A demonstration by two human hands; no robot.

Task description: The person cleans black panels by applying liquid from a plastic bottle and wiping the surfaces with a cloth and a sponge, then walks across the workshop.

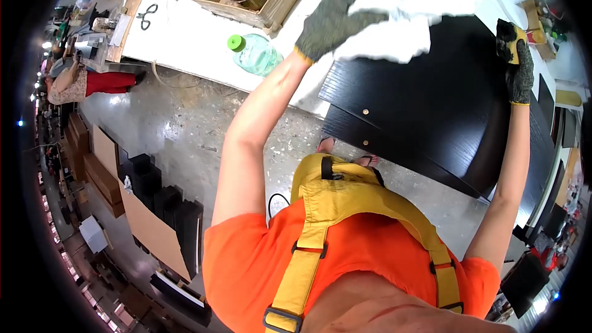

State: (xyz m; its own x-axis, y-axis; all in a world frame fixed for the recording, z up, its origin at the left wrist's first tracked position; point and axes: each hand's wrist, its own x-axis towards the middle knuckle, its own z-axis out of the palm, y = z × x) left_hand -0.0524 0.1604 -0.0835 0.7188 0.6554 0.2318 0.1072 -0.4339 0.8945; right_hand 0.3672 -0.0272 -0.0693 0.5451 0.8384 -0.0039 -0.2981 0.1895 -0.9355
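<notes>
Someone on spotted floor faces a table bearing black boards.

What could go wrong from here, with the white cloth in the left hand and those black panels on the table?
Two risks. The bottle is close to the left hand and the table edge; drawing that arm back might knock it. The lower black panel appears to jut past that edge, so leaning there might shift it.
</notes>
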